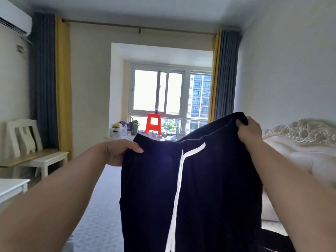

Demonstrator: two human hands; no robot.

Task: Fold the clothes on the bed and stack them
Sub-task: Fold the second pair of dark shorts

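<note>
I hold a pair of dark navy trousers (209,188) up in the air by the waistband, with a white drawstring hanging down the front. My left hand (118,151) grips the waistband's left end. My right hand (250,130) pinches its right end, a little higher. The legs hang down out of the frame over the bed (101,206), which has a pale grey-blue sheet. Another dark garment (271,237) lies on the bed at the lower right, partly hidden by my right arm.
A cream padded headboard (300,150) stands at the right. A white bench and chair (36,153) are against the left wall, a white table corner (11,188) nearer. The window ledge (127,137) far ahead holds a red stool (153,123) and clutter.
</note>
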